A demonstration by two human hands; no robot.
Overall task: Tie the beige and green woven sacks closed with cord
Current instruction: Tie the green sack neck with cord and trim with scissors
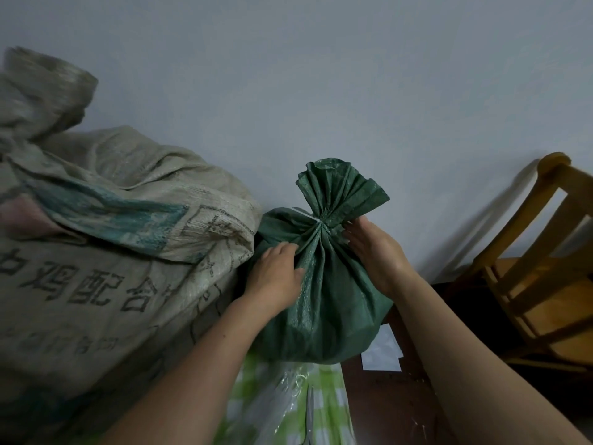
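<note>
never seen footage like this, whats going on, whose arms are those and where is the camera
There is no machine here. A person wears one camera on the head, looking forward and down, so the two bare arms are that person's own. The left hand and right hand both grip the gathered cloth of a green sack, at and just below its neck. A white cord is wound round that neck, and the cloth fans out above it. To the left sits a big beige sack with printed characters; whether that one is tied cannot be seen. A green checked bag lies in front, and a wooden chair stands on the right by the wall.
</note>
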